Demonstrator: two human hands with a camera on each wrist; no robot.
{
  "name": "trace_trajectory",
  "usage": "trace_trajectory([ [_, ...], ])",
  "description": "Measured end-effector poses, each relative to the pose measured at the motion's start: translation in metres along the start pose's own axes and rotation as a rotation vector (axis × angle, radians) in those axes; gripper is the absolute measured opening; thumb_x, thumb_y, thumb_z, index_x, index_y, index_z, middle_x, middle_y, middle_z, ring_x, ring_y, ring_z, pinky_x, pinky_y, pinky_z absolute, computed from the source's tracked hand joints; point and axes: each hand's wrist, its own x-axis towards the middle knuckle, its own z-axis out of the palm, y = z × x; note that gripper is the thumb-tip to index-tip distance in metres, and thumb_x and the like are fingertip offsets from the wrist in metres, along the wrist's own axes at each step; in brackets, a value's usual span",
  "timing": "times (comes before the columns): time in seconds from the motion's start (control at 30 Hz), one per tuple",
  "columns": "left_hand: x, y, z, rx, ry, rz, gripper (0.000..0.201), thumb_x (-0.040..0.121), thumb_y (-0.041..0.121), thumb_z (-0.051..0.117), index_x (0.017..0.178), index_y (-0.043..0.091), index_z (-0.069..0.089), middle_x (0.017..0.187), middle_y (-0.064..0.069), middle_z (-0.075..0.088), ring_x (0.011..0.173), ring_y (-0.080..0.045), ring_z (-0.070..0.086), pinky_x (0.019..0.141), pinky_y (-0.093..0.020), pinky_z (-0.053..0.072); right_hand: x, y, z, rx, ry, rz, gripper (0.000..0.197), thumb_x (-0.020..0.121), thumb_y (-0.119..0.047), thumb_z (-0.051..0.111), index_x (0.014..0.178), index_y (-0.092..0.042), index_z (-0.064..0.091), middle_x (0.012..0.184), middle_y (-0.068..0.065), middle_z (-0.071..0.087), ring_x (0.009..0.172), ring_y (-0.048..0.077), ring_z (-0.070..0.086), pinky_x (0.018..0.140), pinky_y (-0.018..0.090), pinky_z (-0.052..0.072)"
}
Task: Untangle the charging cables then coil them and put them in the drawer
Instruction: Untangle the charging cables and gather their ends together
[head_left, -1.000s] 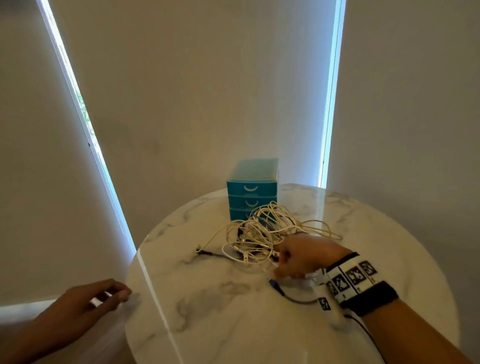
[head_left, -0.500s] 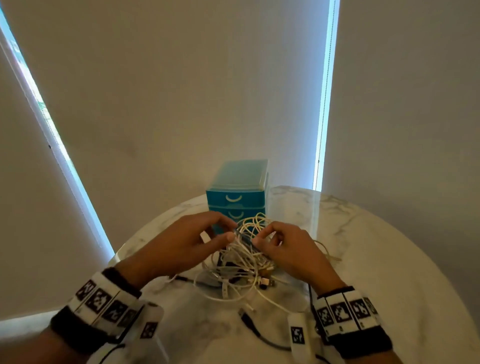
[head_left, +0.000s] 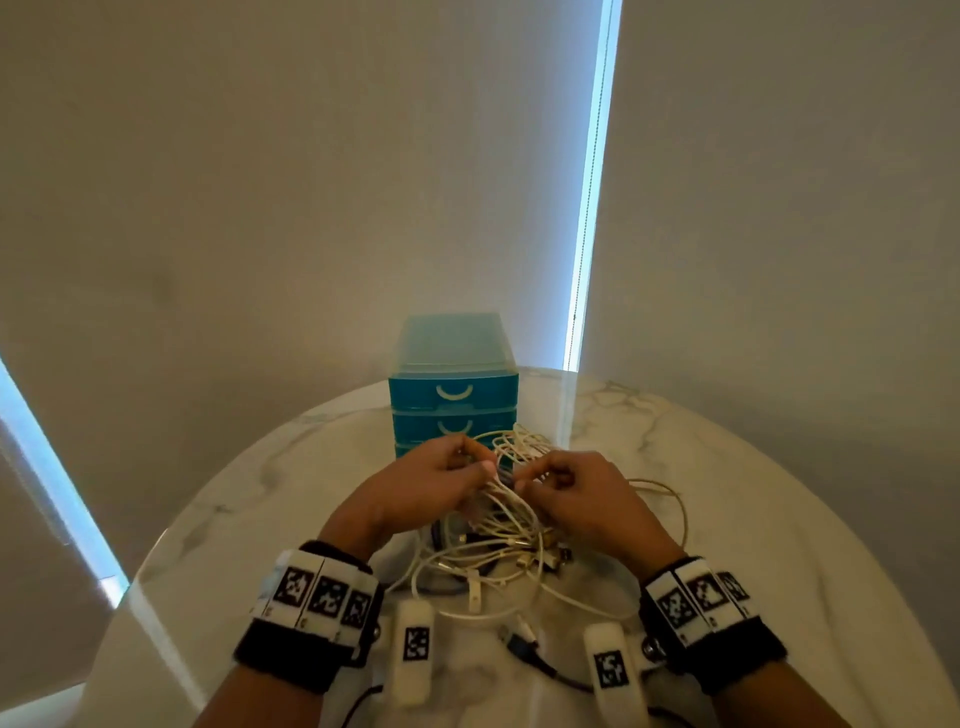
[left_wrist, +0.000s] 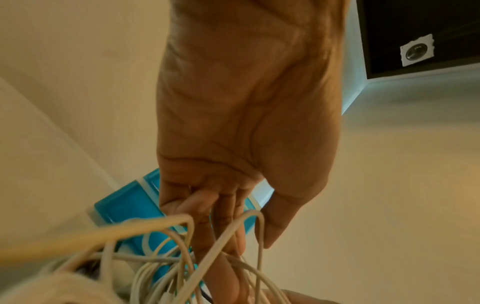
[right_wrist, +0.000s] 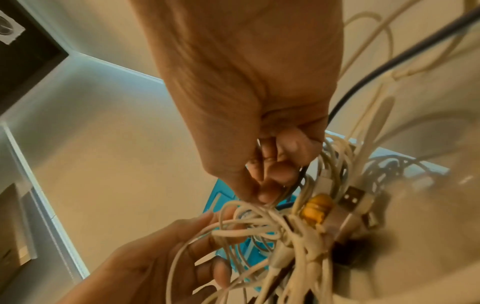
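Several white charging cables (head_left: 498, 535) lie knotted in one tangle at the lower centre of the head view, on a round marble table (head_left: 753, 545), with a dark cable (head_left: 540, 662) and its plug trailing toward the bottom edge. Some loops are lifted off the surface between the two hands. The left hand (head_left: 426, 488) has its fingers curled into the upper left side of the tangle; in the left wrist view white loops pass over and between those fingers (left_wrist: 226, 224), with the thumb out beside them. The right hand (head_left: 582, 493) pinches strands on the upper right side; the right wrist view shows its thumb and fingertips (right_wrist: 267, 195) closed on a few white strands and one dark one, with USB plugs and a yellow-orange wrap (right_wrist: 315, 209) bunched just to the right. Directly behind the tangle, at mid-frame, stands a small teal drawer unit (head_left: 453, 384), its visible drawers closed, the lowest one partly hidden by the hands and loops. Both wrists carry bands with black-and-white markers (head_left: 319, 597). Pale blinds (head_left: 311, 182) fill the upper frame, with bright slits of daylight at the right and lower left.
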Motion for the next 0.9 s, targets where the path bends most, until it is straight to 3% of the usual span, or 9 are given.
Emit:
trace_trajectory([
  [0.13,0.002,0.003,0.003,-0.105,0.043,0.027,0.022,0.107,0.029,0.064,0.123,0.015,0.068,0.099,-0.006,0.081,0.07,-0.008,0.076,0.061,-0.016,0.056,-0.003,-0.003,0.002,0.155,0.019,-0.02,0.006,0.097,-0.026,0.078,0.095,-0.025,0.084,0.079,-0.003,0.081,0.068,0.014,0.075,0.067,0.032,0.063],
  [0.3,-0.007,0.009,0.006,-0.138,0.138,0.189,0.024,0.107,0.036,0.062,0.13,0.03,0.06,0.097,0.002,0.082,0.076,-0.016,0.079,0.068,-0.026,0.062,-0.008,-0.019,-0.018,0.783,0.165,-0.14,0.013,0.102,-0.024,0.069,0.106,-0.015,0.076,0.072,0.003,0.057,0.057,0.01,0.046,0.047,0.022,0.036],
  [0.4,-0.014,0.012,0.01,-0.03,0.226,0.246,0.03,0.101,0.05,0.067,0.128,0.039,0.06,0.1,0.008,0.077,0.082,-0.004,0.075,0.074,-0.026,0.061,-0.01,-0.018,-0.02,0.818,0.13,-0.19,0.02,0.095,-0.034,0.07,0.108,-0.021,0.077,0.081,0.008,0.057,0.064,0.015,0.044,0.052,0.026,0.035],
  [0.53,-0.021,0.03,0.02,0.239,0.391,0.347,0.039,0.091,0.062,0.074,0.124,0.046,0.061,0.113,0.021,0.058,0.091,0.014,0.058,0.072,-0.01,0.046,-0.012,-0.022,-0.023,0.997,0.086,-0.169,0.017,0.098,-0.026,0.067,0.11,-0.019,0.077,0.093,0.004,0.068,0.078,0.013,0.059,0.07,0.032,0.046],
  [0.6,-0.027,0.047,0.028,0.201,0.317,0.387,0.042,0.091,0.058,0.077,0.128,0.044,0.061,0.113,0.02,0.06,0.086,0.011,0.059,0.069,-0.009,0.047,-0.014,-0.025,-0.028,0.957,0.063,-0.191,0.018,0.096,-0.028,0.069,0.109,-0.019,0.078,0.092,0.004,0.07,0.08,0.018,0.06,0.071,0.034,0.049],
  [0.67,-0.03,0.057,0.033,0.171,0.267,0.409,0.048,0.093,0.049,0.079,0.136,0.04,0.057,0.114,0.018,0.065,0.08,-0.004,0.063,0.069,-0.019,0.054,-0.021,-0.027,-0.03,0.77,0.049,-0.221,0.02,0.097,-0.03,0.071,0.111,-0.018,0.079,0.092,0.004,0.074,0.076,0.02,0.058,0.064,0.031,0.047],
  [0.73,-0.027,0.055,0.03,0.153,0.231,0.409,0.05,0.098,0.031,0.078,0.141,0.038,0.055,0.115,0.018,0.065,0.078,-0.016,0.063,0.073,-0.029,0.059,-0.025,-0.022,-0.029,0.681,0.044,-0.23,0.019,0.1,-0.027,0.069,0.112,-0.014,0.078,0.088,0.003,0.075,0.069,0.012,0.058,0.058,0.025,0.046],
  [0.83,-0.026,0.044,0.025,0.014,0.107,0.406,0.052,0.1,0.004,0.068,0.14,0.036,0.06,0.122,0.016,0.068,0.078,-0.013,0.064,0.073,-0.027,0.057,-0.029,-0.014,-0.03,0.646,0.019,-0.23,0.013,0.104,-0.018,0.068,0.112,-0.012,0.076,0.091,0.003,0.074,0.069,0.008,0.061,0.06,0.024,0.049],
  [0.9,-0.031,0.04,0.026,-0.205,0.125,0.386,0.038,0.103,0.01,0.066,0.135,0.031,0.068,0.115,0.015,0.074,0.084,-0.009,0.07,0.071,-0.023,0.057,-0.03,-0.01,-0.029,0.529,0.012,-0.266,0.011,0.103,-0.016,0.069,0.113,-0.015,0.074,0.107,-0.002,0.074,0.09,0.007,0.069,0.072,0.024,0.057],
])
